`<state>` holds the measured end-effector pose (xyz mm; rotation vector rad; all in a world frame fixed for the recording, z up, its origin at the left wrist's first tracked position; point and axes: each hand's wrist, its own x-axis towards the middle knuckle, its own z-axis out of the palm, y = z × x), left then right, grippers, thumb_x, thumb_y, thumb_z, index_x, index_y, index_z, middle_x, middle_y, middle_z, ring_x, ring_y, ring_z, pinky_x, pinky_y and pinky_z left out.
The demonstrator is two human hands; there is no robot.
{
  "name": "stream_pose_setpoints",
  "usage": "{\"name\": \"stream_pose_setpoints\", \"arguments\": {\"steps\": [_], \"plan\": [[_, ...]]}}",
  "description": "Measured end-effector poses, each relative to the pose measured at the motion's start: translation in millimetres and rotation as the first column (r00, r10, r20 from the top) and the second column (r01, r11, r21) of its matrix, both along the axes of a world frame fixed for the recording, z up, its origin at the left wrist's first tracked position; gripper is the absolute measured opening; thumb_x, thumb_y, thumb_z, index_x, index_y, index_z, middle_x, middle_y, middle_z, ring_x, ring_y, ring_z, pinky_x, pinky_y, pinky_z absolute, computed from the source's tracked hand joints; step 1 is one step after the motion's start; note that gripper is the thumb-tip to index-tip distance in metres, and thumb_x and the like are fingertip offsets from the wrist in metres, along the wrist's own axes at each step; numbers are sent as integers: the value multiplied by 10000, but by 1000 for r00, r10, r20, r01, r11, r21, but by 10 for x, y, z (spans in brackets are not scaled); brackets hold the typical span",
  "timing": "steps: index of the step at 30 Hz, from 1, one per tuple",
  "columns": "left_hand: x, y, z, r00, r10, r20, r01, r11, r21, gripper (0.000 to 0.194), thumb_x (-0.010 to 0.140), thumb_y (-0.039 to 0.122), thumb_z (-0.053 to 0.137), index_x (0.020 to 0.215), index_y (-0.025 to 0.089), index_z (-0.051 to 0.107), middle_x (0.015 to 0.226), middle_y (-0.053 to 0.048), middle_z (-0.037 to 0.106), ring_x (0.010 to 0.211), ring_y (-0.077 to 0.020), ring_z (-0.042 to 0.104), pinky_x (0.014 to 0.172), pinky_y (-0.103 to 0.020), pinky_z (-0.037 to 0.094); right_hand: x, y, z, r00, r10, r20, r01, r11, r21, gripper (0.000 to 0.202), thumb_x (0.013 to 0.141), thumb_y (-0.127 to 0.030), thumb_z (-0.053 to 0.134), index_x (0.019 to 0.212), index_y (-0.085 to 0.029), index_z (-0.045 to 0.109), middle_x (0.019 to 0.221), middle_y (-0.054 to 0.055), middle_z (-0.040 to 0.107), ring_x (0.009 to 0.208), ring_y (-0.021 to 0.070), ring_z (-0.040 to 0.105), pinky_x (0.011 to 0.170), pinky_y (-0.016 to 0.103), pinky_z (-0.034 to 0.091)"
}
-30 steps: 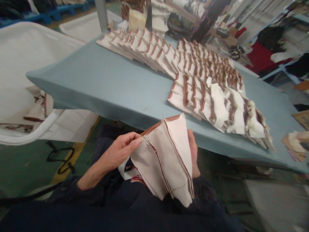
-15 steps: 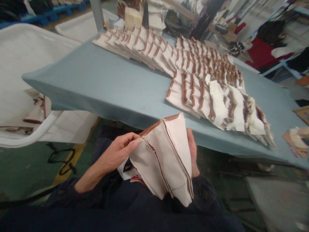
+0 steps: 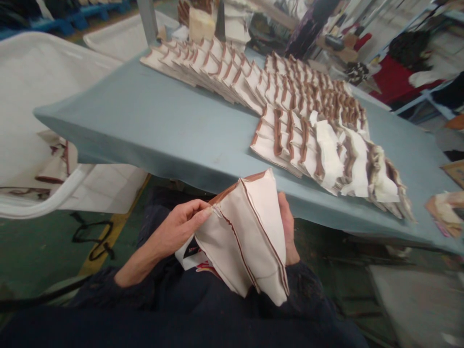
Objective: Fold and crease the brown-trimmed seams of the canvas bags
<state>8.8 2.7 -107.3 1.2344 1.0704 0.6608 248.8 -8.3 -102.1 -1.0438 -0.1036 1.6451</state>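
Note:
A cream-coloured sewn fabric piece (image 3: 241, 232) with brown edging and raised seams is held over my lap, in front of the table. My left hand (image 3: 184, 224) pinches its upper left edge between thumb and fingers, close to some loose threads. On the far side my right hand (image 3: 288, 227) grips the piece, with most of its fingers hidden behind the fabric. Overlapping rows of similar cream and brown pieces (image 3: 217, 67) lie on the table, and a nearer row (image 3: 286, 140) has white strips across some of them.
A blue-grey covered table (image 3: 145, 116) runs across in front of me. At the left stands a white plastic bin (image 3: 47, 87) with brown and cream scraps inside. A metal post (image 3: 147, 21) rises at the table's far left corner. Black cord (image 3: 92, 237) lies on the green floor.
The fabric piece and my right hand have shifted very slightly to the left. Both hands keep their hold.

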Motion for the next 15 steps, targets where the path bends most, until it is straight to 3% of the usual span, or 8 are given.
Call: {"name": "stream_pose_setpoints", "arguments": {"steps": [8,15], "plan": [[30,-47,-116,995,82,54,-76,992,-102,441,885,590,718,894,151,764,828,-28,721,763,-191,593,692,-269,457,76,-37,-133,999,7,45,-8,1000,4,487,959,-557,666,1249,-183,780,1246,76,835,1371,313,689,1241,491,494],[110,-152,-343,969,229,90,-199,944,-262,446,786,595,796,806,152,744,722,6,686,682,-157,549,665,-246,420,8,-17,-227,999,31,32,-31,999,-7,424,962,-507,646,1142,-156,801,1200,114,845,1282,337,745,1207,471,525]]}}
